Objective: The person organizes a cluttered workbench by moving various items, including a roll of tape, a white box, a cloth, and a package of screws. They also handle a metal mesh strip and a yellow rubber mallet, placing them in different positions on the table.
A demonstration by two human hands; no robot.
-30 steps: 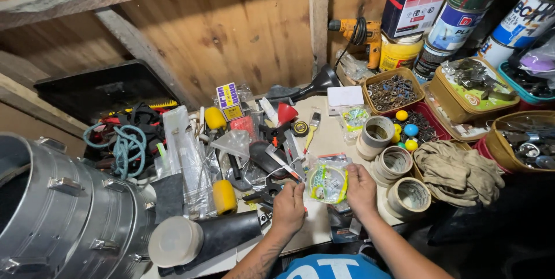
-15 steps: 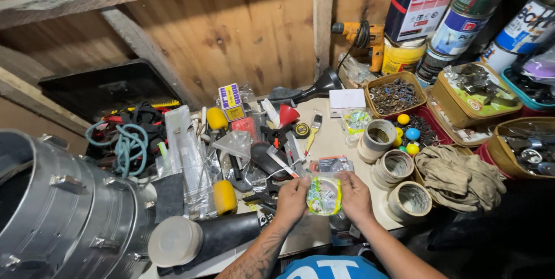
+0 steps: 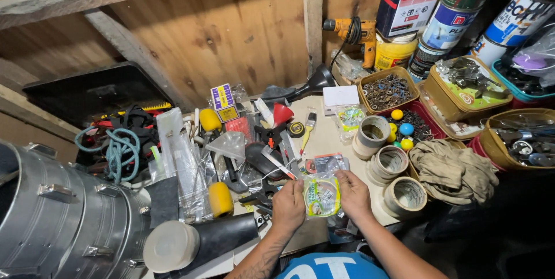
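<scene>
Plank walls back a crowded workbench [image 3: 324,140], with a metal duct [image 3: 52,221] at my left and tape rolls [image 3: 388,163] at my right. Since a second ago, I see the small clear packet [image 3: 321,197] drawn nearer, low at the bench's front edge; left hand [image 3: 289,205] and right hand [image 3: 352,195] now pinch its sides
</scene>
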